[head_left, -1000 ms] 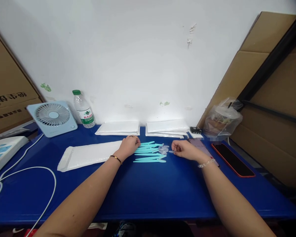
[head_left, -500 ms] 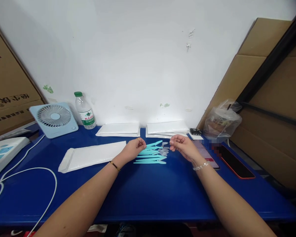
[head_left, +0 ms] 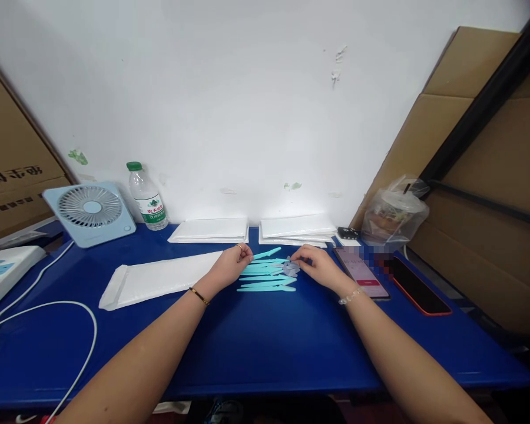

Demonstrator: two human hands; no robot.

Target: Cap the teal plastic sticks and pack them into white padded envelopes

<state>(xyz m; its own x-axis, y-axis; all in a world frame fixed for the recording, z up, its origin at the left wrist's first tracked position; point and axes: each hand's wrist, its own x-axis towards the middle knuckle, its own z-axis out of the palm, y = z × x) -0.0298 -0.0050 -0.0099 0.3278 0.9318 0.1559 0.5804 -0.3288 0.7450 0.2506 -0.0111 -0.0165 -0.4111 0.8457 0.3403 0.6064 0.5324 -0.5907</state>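
Several thin teal plastic sticks (head_left: 265, 277) lie side by side on the blue table (head_left: 265, 341). A small heap of clear grey caps (head_left: 290, 268) lies at their right ends. My left hand (head_left: 230, 265) rests curled at the left ends of the sticks and pinches one teal stick (head_left: 267, 254) that points up and to the right. My right hand (head_left: 315, 265) is at the caps with its fingers pinched together; whatever they hold is too small to name.
A long white padded envelope (head_left: 159, 279) lies left of my left hand. Two stacks of white envelopes (head_left: 212, 229) sit by the wall. A fan (head_left: 90, 211), water bottle (head_left: 148, 197), white cable (head_left: 39, 318), two phones (head_left: 362, 272) and a bagged cup (head_left: 393, 215) surround the area.
My right hand has dropped from above the table back to the grey caps. My left hand has stayed at the sticks' left ends. The camera shifted slightly.
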